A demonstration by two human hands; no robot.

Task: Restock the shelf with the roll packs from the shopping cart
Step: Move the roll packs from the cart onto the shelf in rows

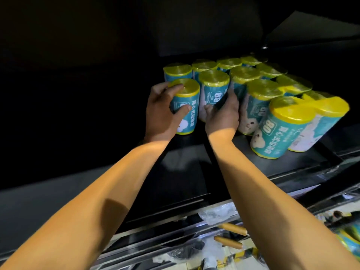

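Observation:
Several teal roll packs with yellow tops stand in rows on a dark shelf (194,162). My left hand (160,112) grips the front-left roll pack (187,106), fingers over its top and thumb across its label. My right hand (222,114) holds the neighbouring roll pack (213,88) from the front, fingers curled round its right side. To the right, more packs (282,125) stand close together, the nearest ones leaning toward the shelf's front. The shopping cart is out of view.
The shelf's left half is dark and bare in front of my left arm. Below the shelf's front edge (175,217) a lower level holds wrapped goods and wooden-handled items (231,228). Another teal pack (350,240) shows at the lower right.

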